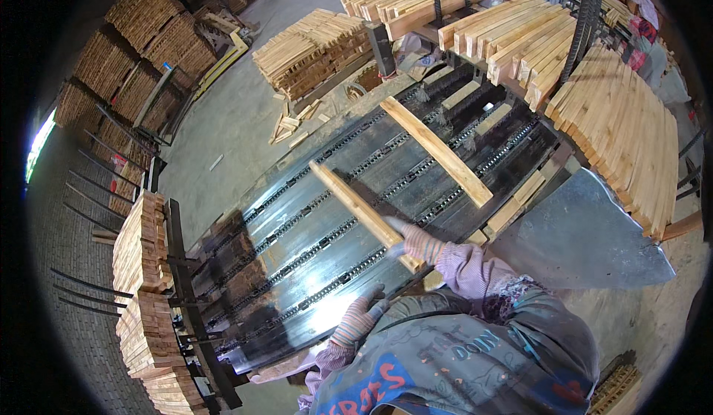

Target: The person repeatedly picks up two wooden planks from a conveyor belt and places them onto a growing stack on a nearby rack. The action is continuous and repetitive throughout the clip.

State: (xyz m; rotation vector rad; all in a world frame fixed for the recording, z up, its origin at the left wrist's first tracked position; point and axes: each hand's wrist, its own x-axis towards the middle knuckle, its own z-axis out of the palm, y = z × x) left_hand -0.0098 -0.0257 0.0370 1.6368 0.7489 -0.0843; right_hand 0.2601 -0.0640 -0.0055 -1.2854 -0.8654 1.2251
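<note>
My right hand [419, 244], in a striped knit glove, grips a wooden strip [356, 206] close to its near end; the fingers are slightly blurred. That strip lies slantwise across a metal chain conveyor bed [312, 248], tilted on its edge. Farther along the bed a second, flatter wooden strip [440, 150] rests across the chains, apart from the first. My left hand [356, 317], gloved alike, is at the bed's near edge, fingers a little apart and nothing visible in them.
Wooden strips stand in rows on racks at the right [618, 136] and the left [142, 248]. Upright metal rods [582, 30] rise among the right-hand rows. A metal sheet [585, 242] lies right of the bed. Beyond are a strip stack [312, 47] and floor offcuts [289, 125].
</note>
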